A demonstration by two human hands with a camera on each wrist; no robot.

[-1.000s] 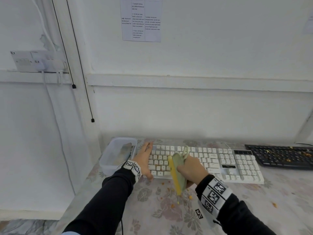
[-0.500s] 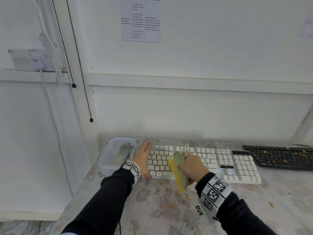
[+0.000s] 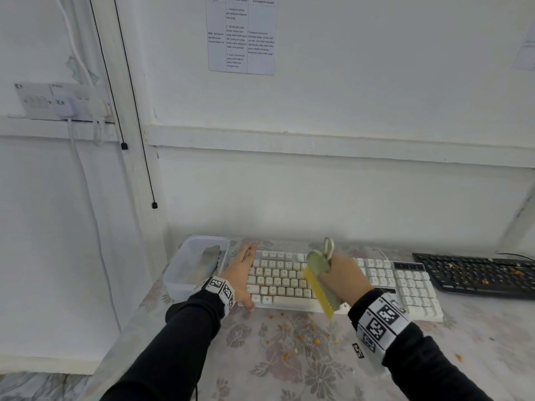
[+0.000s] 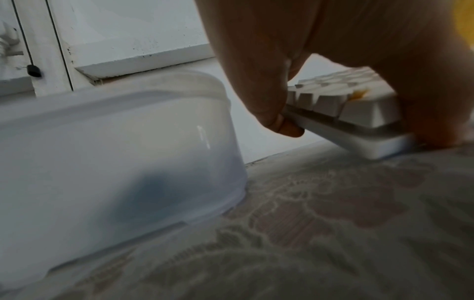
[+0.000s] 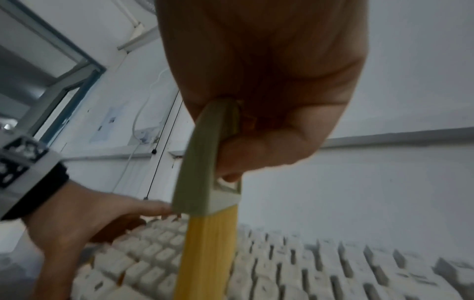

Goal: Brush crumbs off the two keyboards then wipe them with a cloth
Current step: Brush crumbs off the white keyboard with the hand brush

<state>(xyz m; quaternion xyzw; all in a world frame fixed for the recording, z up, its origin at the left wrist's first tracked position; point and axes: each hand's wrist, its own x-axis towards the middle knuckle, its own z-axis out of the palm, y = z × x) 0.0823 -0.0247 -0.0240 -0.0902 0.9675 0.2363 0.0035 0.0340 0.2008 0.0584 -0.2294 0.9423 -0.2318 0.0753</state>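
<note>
A white keyboard [image 3: 382, 280] lies on the flowered tablecloth, and a black keyboard [image 3: 477, 274] strewn with orange crumbs sits at the right. My left hand [image 3: 242, 270] holds the white keyboard's left end, thumb at its front corner; in the left wrist view the fingers [image 4: 269, 97] curl over the edge of the keyboard [image 4: 359, 115]. My right hand [image 3: 346, 276] grips a brush [image 3: 320, 286] with a green back and yellow bristles, set across the middle keys down to the front edge. The right wrist view shows the brush [image 5: 205, 182] over the keys [image 5: 320, 268].
A translucent plastic tub [image 3: 185, 270] holding a grey cloth [image 3: 209, 257] stands just left of the white keyboard. Orange crumbs [image 3: 304, 335] lie scattered on the tablecloth in front of it. The wall runs close behind both keyboards.
The brush and my right hand have shifted slightly to the right and back along the white keyboard. My left hand stays on the keyboard's left end.
</note>
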